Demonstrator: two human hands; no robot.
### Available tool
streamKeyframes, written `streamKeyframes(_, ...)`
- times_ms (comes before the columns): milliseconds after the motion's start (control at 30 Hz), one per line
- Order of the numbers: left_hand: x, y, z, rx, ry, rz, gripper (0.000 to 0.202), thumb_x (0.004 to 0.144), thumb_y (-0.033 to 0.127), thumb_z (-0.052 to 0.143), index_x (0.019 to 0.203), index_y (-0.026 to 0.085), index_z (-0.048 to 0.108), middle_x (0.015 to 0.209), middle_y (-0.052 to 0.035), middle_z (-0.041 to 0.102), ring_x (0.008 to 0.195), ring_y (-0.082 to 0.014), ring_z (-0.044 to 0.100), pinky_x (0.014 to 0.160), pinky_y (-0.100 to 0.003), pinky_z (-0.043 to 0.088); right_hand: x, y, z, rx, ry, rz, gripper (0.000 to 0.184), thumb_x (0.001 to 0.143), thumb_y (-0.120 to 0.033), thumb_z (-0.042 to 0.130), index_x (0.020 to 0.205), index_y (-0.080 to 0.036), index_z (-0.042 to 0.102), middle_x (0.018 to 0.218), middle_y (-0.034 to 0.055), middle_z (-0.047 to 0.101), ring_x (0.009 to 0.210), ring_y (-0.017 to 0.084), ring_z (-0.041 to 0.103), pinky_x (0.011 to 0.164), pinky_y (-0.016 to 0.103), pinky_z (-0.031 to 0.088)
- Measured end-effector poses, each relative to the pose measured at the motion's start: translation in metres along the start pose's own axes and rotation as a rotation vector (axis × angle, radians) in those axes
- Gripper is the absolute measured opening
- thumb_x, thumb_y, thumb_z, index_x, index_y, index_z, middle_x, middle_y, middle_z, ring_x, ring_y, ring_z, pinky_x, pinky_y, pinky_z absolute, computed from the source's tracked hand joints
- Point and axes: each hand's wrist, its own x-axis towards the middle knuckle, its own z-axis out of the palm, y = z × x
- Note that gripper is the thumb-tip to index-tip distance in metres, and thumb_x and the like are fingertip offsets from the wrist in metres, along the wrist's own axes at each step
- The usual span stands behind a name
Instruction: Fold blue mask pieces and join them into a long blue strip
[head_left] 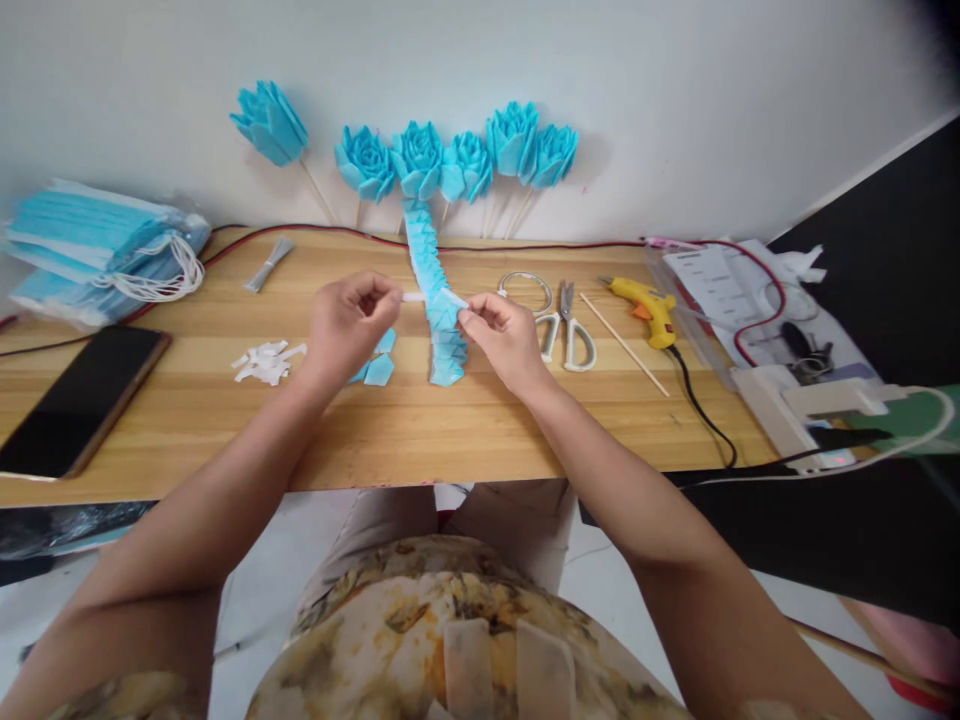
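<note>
A long column of overlapping folded blue petals point(427, 255) lies on the table, running from the back toward the front. My left hand point(358, 312) is closed in a pinch just left of it, with a narrow white strip point(413, 296) at the fingertips. On the other side, my right hand point(501, 335) pinches the end of another short white piece point(455, 299) that lies across the column. Whether the two white pieces join is unclear. Loose blue petals point(380, 372) rest beside my left wrist, partly hidden by it. Small white scraps point(268, 362) form a pile farther left.
Several blue fabric flowers point(418, 160) on sticks lean along the wall. Scissors point(568, 330), a thin stick point(622, 345) and a yellow glue gun point(646, 308) lie right. A phone point(86, 400), blue face masks point(97, 240) and ties point(268, 264) are left. A power strip point(787, 410) sits far right.
</note>
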Motion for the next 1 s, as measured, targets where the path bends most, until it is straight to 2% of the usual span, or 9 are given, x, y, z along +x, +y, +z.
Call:
streamKeyframes(133, 0.0, -0.01, -0.049, 0.134, 0.103, -0.041, 0.016, 0.086, 0.031, 0.065, 0.076, 0.019, 0.068, 0.064, 0.002, 0.058, 0.06, -0.0114, 0.046, 0.058, -0.028, 0.034, 0.003, 0.006, 0.0, 0.116, 0.019, 0.024, 0.021, 0.082, -0.041, 0.067, 0.077, -0.021, 0.063, 0.071, -0.0019, 0.065, 0.065, 0.012, 0.059, 0.062, 0.026, 0.05)
streamKeyframes(267, -0.02, -0.024, -0.104, 0.395, 0.048, -0.013, 0.012, 0.079, 0.028, 0.068, 0.073, 0.019, 0.072, 0.064, 0.0016, 0.061, 0.062, -0.0124, 0.05, 0.06, -0.028, 0.035, 0.002, 0.003, 0.003, 0.12, -0.005, 0.021, 0.017, 0.08, -0.037, 0.069, 0.076, -0.021, 0.064, 0.069, -0.0022, 0.066, 0.063, 0.011, 0.059, 0.059, 0.026, 0.051)
streamKeyframes(400, -0.037, -0.049, -0.127, 0.453, -0.04, -0.109, 0.008, 0.073, 0.028, 0.07, 0.076, 0.022, 0.075, 0.067, 0.0005, 0.064, 0.062, -0.0145, 0.052, 0.059, -0.029, 0.035, 0.0, 0.003, 0.005, 0.115, -0.047, 0.003, 0.014, 0.078, -0.033, 0.072, 0.08, -0.021, 0.067, 0.074, -0.0014, 0.07, 0.065, 0.012, 0.063, 0.062, 0.027, 0.054)
streamKeyframes(467, -0.039, -0.063, -0.129, 0.448, -0.07, -0.156, 0.011, 0.071, 0.024, 0.066, 0.077, 0.023, 0.075, 0.067, 0.0, 0.065, 0.061, -0.0149, 0.052, 0.058, -0.029, 0.036, 0.001, 0.005, 0.005, 0.138, -0.052, -0.01, 0.015, 0.077, -0.033, 0.073, 0.082, -0.021, 0.067, 0.075, -0.001, 0.071, 0.066, 0.013, 0.064, 0.065, 0.03, 0.056)
streamKeyframes(567, -0.039, -0.079, -0.129, 0.43, -0.076, -0.132, 0.017, 0.069, 0.02, 0.061, 0.076, 0.022, 0.076, 0.07, -0.0013, 0.066, 0.062, -0.0151, 0.053, 0.06, -0.029, 0.037, 0.004, 0.01, 0.003, 0.181, -0.039, -0.034, 0.015, 0.077, -0.034, 0.074, 0.085, -0.023, 0.069, 0.076, 0.0009, 0.071, 0.067, 0.014, 0.065, 0.068, 0.033, 0.058)
streamKeyframes(700, -0.04, -0.079, -0.126, 0.434, -0.049, -0.058, 0.011, 0.074, 0.026, 0.064, 0.073, 0.022, 0.074, 0.072, -0.0028, 0.067, 0.064, -0.0155, 0.053, 0.063, -0.03, 0.039, 0.006, 0.008, 0.002, 0.178, 0.0, -0.071, 0.011, 0.076, -0.033, 0.074, 0.084, -0.025, 0.069, 0.073, 0.0001, 0.07, 0.064, 0.015, 0.064, 0.067, 0.035, 0.056)
streamKeyframes(767, -0.041, -0.063, -0.12, 0.404, -0.025, 0.009, 0.015, 0.08, 0.032, 0.066, 0.073, 0.021, 0.073, 0.075, -0.0039, 0.068, 0.069, -0.0168, 0.056, 0.066, -0.031, 0.041, 0.003, -0.001, 0.004, 0.085, -0.014, -0.117, 0.009, 0.077, -0.03, 0.071, 0.085, -0.025, 0.07, 0.075, -0.001, 0.07, 0.065, 0.015, 0.064, 0.065, 0.033, 0.054)
streamKeyframes(867, -0.041, -0.025, -0.102, 0.256, -0.052, 0.13, 0.019, 0.087, 0.037, 0.064, 0.083, 0.023, 0.076, 0.085, -0.0053, 0.073, 0.08, -0.0191, 0.062, 0.07, -0.03, 0.046, -0.008, -0.023, 0.01, -0.084, -0.111, -0.205, 0.011, 0.081, -0.028, 0.065, 0.089, -0.022, 0.072, 0.08, -0.0004, 0.073, 0.072, 0.015, 0.066, 0.069, 0.032, 0.054)
streamKeyframes(1000, -0.035, 0.02, -0.071, 0.091, -0.188, 0.182, 0.023, 0.091, 0.039, 0.063, 0.097, 0.023, 0.078, 0.095, -0.0074, 0.075, 0.086, -0.0206, 0.065, 0.071, -0.031, 0.049, -0.025, -0.05, 0.015, -0.165, -0.194, -0.266, 0.016, 0.085, -0.025, 0.061, 0.097, -0.021, 0.07, 0.085, 0.0001, 0.075, 0.077, 0.015, 0.068, 0.077, 0.032, 0.055)
